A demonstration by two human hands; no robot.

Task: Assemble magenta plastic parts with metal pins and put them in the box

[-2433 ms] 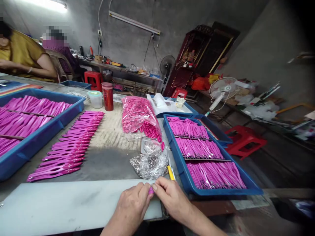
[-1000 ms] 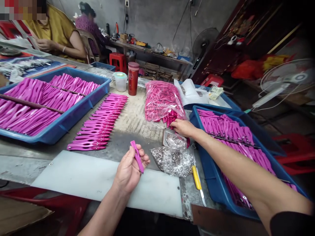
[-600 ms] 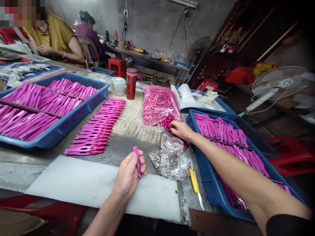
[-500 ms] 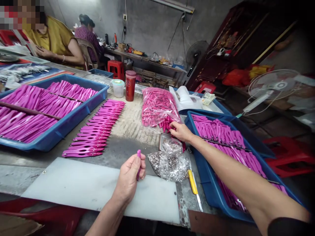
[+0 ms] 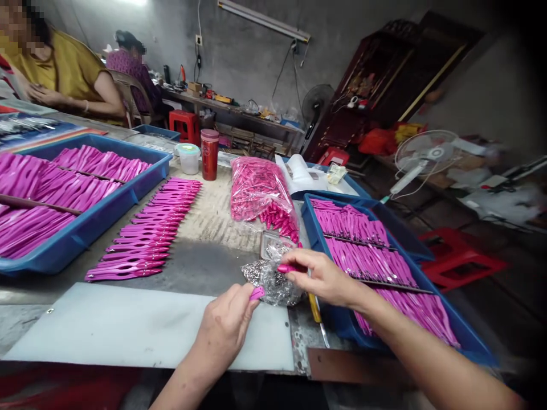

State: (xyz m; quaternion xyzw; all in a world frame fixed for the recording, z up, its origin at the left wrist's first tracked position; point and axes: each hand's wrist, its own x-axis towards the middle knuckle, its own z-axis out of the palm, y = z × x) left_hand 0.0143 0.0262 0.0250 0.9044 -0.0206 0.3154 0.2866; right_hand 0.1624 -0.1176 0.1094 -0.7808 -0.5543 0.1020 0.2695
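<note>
My left hand (image 5: 226, 322) is closed round a flat purple plastic handle (image 5: 257, 293); only its holed end sticks out past the fingers. To the right, my right hand (image 5: 325, 276) pinches a small glossy pink tapered tip (image 5: 285, 268), its point facing left. Both hands are close together but apart, near a clear bag of small metal parts (image 5: 277, 285). Behind them lies an opened clear bag of pink tips (image 5: 260, 188), several spilling from its mouth. A row of purple handles fitted with pink tips (image 5: 145, 228) lies on the table at left.
A white board (image 5: 128, 324) lies along the front edge. Blue trays full of purple handles stand left (image 5: 98, 222) and right (image 5: 465, 341). A yellow-handled knife (image 5: 315, 310) lies by the right tray. A red tumbler (image 5: 209, 156) and lidded tub (image 5: 188, 159) stand behind. Two people sit far left.
My right hand has drawn back from the bag of pink tips toward my left hand, now with one tip in its fingers. My left hand has tilted the handle. The view has swung right.
</note>
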